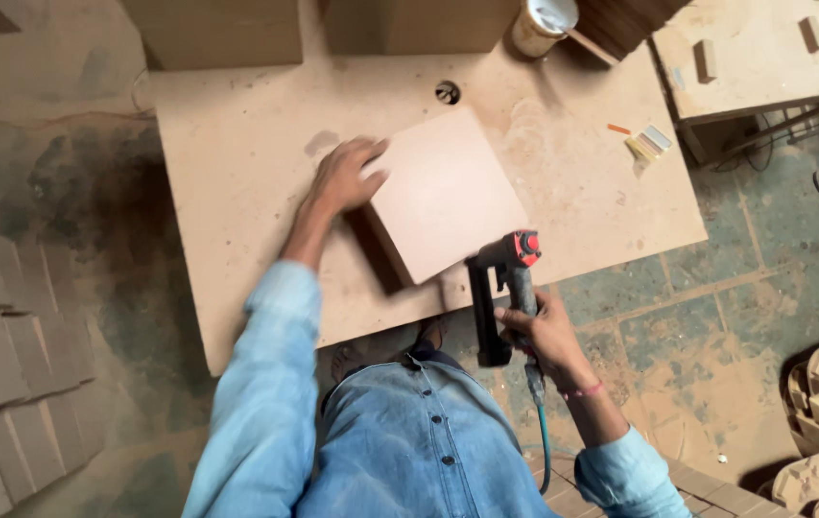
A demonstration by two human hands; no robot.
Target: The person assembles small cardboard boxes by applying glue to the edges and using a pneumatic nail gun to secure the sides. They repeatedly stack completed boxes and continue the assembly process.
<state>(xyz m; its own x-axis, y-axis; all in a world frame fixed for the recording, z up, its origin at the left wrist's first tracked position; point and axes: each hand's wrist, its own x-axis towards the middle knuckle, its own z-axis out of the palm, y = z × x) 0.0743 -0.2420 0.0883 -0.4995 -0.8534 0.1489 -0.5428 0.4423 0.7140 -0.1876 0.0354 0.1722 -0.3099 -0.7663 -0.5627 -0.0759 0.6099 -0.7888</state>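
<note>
Box (443, 197) of brown board is kept near the counter (237, 153) front edge, steadied by the left hand (344, 175) pressed flat, fingers spread, on its far-left corner. A nail gun (503, 288) is held in the right hand's (546, 331) closed grip, at the box's near corner.

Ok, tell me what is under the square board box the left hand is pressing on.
The box rests on the dusty work table; a dark side wall shows at its near-left edge. The left hand lies on its top corner. Whatever is beneath or inside is covered by the top panel.
</note>
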